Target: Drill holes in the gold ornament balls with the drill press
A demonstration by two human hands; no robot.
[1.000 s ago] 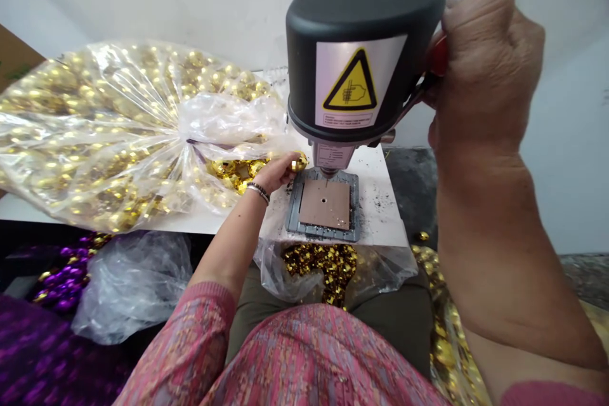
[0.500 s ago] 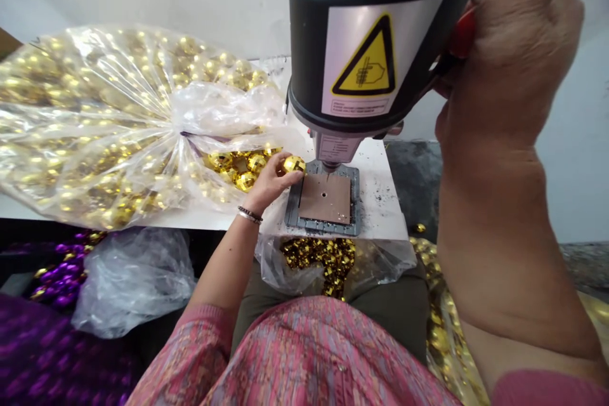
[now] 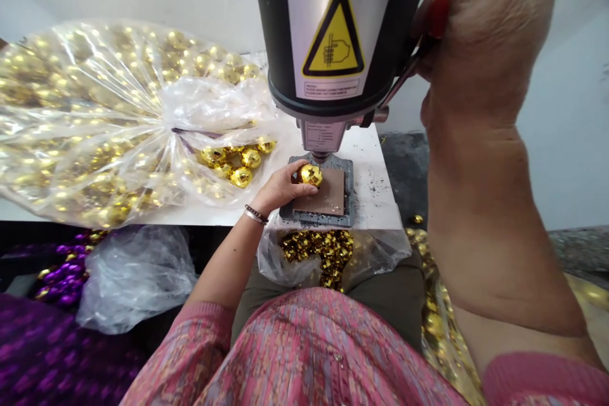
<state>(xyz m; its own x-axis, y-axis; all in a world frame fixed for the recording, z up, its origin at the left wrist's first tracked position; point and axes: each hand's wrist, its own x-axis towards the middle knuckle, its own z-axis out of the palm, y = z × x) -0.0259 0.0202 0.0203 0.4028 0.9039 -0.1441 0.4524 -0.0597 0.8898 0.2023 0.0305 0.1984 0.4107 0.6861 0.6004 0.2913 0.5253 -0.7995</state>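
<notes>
Between its thumb and fingers, my left hand [image 3: 288, 188] holds a shiny gold faceted ball [image 3: 311, 176]. The ball is over the brown square plate [image 3: 328, 200] on the grey base, just beneath the tip of the black drill press [image 3: 328, 32]. My right hand [image 3: 490, 32] is closed round the red-ended lever [image 3: 438, 13] at the machine's right side; some of its fingers are hidden behind the lever and machine. A yellow warning label faces me on the machine housing.
A large clear bag [image 3: 80, 120] of gold balls lies on the left of the white table [image 3: 390, 203], with loose gold balls [image 3: 241, 176] at its opening. An open bag of gold pieces [image 3: 328, 250] hangs at the table's front edge. Purple balls [image 3: 64, 273] lie lower left.
My left hand has moved right with the gold ball, from the plate's left edge to under the drill tip. The view has shifted slightly; my right hand stays on the lever.
</notes>
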